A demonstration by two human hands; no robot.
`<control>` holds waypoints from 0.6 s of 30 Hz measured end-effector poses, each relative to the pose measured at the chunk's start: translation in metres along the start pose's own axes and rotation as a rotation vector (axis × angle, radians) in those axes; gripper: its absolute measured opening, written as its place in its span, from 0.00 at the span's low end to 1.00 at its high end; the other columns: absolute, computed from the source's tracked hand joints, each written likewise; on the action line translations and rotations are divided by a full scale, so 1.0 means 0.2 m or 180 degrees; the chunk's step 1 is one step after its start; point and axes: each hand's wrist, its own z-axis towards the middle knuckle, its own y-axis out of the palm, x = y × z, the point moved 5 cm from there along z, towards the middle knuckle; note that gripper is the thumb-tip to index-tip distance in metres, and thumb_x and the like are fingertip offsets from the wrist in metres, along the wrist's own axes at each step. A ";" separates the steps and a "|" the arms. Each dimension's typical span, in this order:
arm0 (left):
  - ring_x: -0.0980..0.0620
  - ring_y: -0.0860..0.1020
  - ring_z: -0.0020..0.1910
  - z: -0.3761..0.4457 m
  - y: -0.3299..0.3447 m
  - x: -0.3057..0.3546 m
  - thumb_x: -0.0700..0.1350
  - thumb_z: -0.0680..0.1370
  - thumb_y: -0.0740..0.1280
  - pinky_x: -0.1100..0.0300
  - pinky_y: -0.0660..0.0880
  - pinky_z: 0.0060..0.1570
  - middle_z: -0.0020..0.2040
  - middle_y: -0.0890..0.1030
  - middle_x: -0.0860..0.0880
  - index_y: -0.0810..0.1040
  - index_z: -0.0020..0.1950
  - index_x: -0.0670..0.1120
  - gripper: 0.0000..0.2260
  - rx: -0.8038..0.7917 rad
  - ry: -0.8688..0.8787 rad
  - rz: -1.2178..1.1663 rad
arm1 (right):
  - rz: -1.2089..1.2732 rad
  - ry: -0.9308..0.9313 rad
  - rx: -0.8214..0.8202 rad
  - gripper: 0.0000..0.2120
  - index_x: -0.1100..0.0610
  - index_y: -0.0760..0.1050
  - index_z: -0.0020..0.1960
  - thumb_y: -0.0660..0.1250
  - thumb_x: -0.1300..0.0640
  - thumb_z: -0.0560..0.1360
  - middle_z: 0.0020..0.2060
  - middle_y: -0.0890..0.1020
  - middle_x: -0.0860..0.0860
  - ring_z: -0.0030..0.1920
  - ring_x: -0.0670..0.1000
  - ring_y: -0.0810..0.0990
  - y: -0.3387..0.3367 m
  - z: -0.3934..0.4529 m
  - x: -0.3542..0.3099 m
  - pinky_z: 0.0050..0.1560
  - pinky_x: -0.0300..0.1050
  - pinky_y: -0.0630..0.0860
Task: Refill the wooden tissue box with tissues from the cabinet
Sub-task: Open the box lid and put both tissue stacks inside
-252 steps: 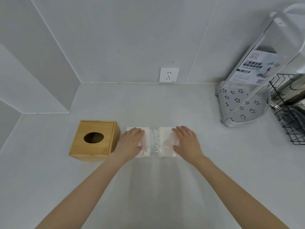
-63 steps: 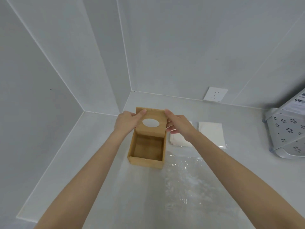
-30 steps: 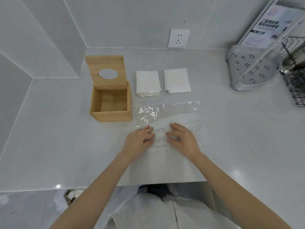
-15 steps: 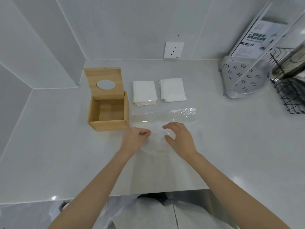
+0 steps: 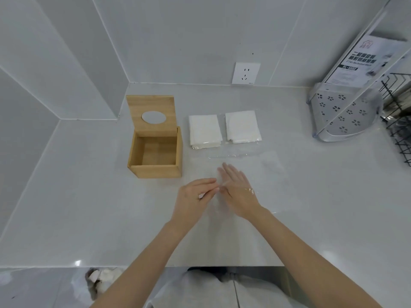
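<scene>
Wooden tissue box (image 5: 155, 155) sits left of frame centre on the counter (image 5: 89, 196), lid up w/ its oval hole showing, inside bare. Just right of it, two white tissue stacks (image 5: 205, 131) lie side by side, close but apart. Below them a clear plastic wrapper (image 5: 255, 172) lies spread on the counter, reaching to both hands. Left hand (image 5: 193, 198) fingers curled, pinching the wrapper at its tips. Right hand (image 5: 238, 192) fingers straight & together, flat on the film. Wall outlet (image 5: 245, 73) at upper centre; perforated rack (image 5: 342, 116) & wire basket (image 5: 398, 121) at right edge.
</scene>
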 end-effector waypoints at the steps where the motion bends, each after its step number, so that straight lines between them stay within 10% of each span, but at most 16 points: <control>1: 0.66 0.77 0.51 -0.01 0.01 0.00 0.38 0.71 0.72 0.73 0.72 0.54 0.50 0.84 0.47 0.84 0.47 0.42 0.06 -0.0041 -0.0030 -0.0037 | -0.0156 0.0019 -0.0076 0.26 0.55 0.48 0.76 0.46 0.48 0.80 0.77 0.47 0.50 0.76 0.48 0.43 0.00 0.02 0.01 0.73 0.46 0.38; 6: 0.76 0.74 0.50 -0.05 0.02 -0.08 0.44 0.71 0.72 0.70 0.74 0.49 0.52 0.81 0.54 0.84 0.49 0.47 0.08 -0.0025 -0.0704 -0.0237 | -0.0351 0.0070 -0.0426 0.24 0.55 0.51 0.75 0.49 0.51 0.81 0.77 0.49 0.50 0.76 0.49 0.45 0.03 0.04 0.04 0.75 0.49 0.42; 11: 0.54 0.76 0.53 -0.01 -0.02 -0.23 0.42 0.76 0.66 0.64 0.70 0.55 0.58 0.78 0.46 0.80 0.55 0.41 0.10 0.0494 -0.1617 -0.0123 | -0.0445 -0.0049 -0.0153 0.33 0.53 0.57 0.74 0.38 0.44 0.73 0.75 0.58 0.51 0.75 0.51 0.53 0.04 0.00 0.05 0.73 0.50 0.50; 15: 0.50 0.78 0.43 0.04 0.00 -0.30 0.39 0.75 0.66 0.54 0.76 0.53 0.43 0.81 0.46 0.80 0.49 0.42 0.05 0.0662 -0.2202 -0.0523 | -0.0767 -0.0184 0.0205 0.25 0.54 0.74 0.60 0.47 0.49 0.71 0.59 0.78 0.52 0.58 0.56 0.77 0.04 -0.05 0.03 0.55 0.47 0.72; 18: 0.48 0.79 0.36 0.07 0.01 -0.30 0.35 0.74 0.66 0.55 0.78 0.43 0.33 0.79 0.48 0.76 0.39 0.46 0.07 0.0764 -0.2362 -0.0913 | -0.0812 -0.0171 0.0473 0.17 0.52 0.74 0.55 0.55 0.52 0.70 0.48 0.80 0.49 0.48 0.53 0.74 0.06 -0.08 0.05 0.47 0.42 0.66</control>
